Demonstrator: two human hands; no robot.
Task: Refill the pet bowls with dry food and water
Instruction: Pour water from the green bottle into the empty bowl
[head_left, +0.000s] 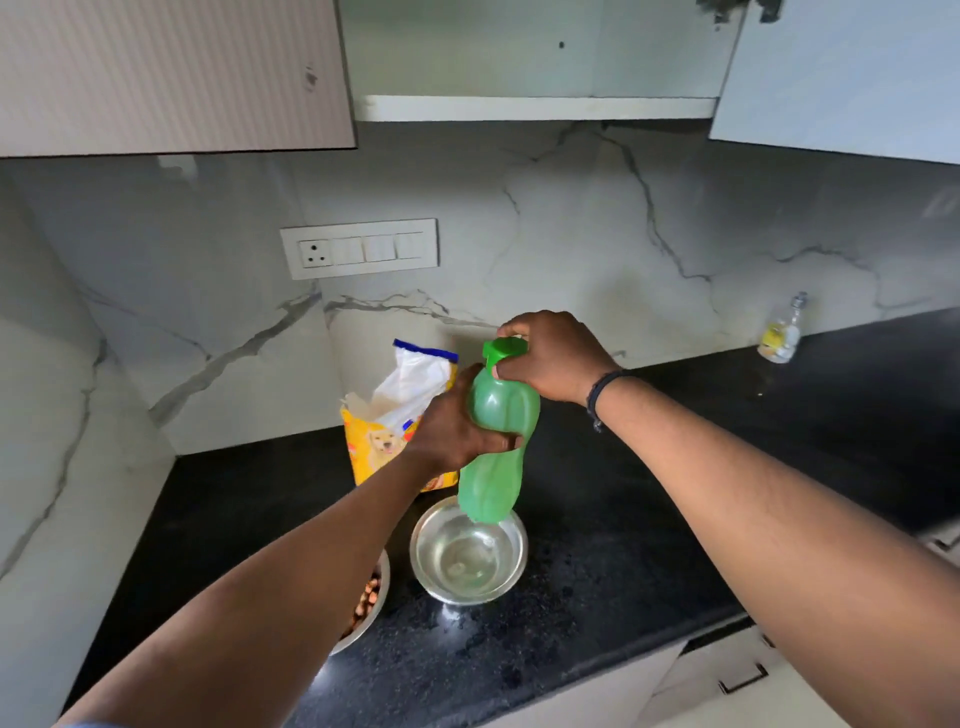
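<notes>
A green plastic bottle (496, 447) is held upright above the counter. My left hand (457, 431) grips its body from the left. My right hand (553, 358) is closed on its green cap (501, 349). Just below the bottle stands a steel bowl (469, 553) with clear water in it. A second steel bowl (371, 597) holding brown dry food sits to its left, mostly hidden by my left forearm. Behind them stands an open yellow pet food bag (387, 441) with a dog picture.
The black granite counter (649, 493) runs to the right, with water drops near the water bowl. A small clear bottle (782, 330) stands at the back right by the marble wall. A switch panel (359, 248) is on the wall. Drawer handles (743, 678) show below right.
</notes>
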